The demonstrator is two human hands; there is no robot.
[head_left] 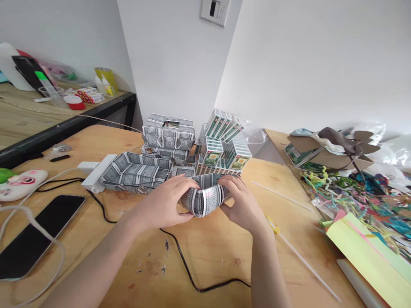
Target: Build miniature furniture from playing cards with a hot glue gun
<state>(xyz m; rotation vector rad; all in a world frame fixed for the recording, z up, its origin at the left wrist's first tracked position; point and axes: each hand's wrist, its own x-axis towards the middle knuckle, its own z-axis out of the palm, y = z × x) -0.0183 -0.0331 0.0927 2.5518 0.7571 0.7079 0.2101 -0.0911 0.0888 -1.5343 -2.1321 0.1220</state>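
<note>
My left hand (173,199) and my right hand (241,200) are closed on opposite ends of a curved piece of folded playing cards (205,201) with grey patterned backs. Thumbs sit low and fingers lie over its upper edge. Just left of it lies an open tray made of playing cards (138,171). Behind that stands a boxy playing-card model (168,132) with an opening in its top. Stacks of green-and-white card packs (213,152) rise behind my right hand, some leaning on top.
Left on the wooden table (224,252) are a phone (41,235), a white power strip (101,171) and cables. A yellow-ended white stick (308,265) lies right, near yellow paper (372,256) and a cardboard box (334,149). A side table (64,122) holds glue bottles.
</note>
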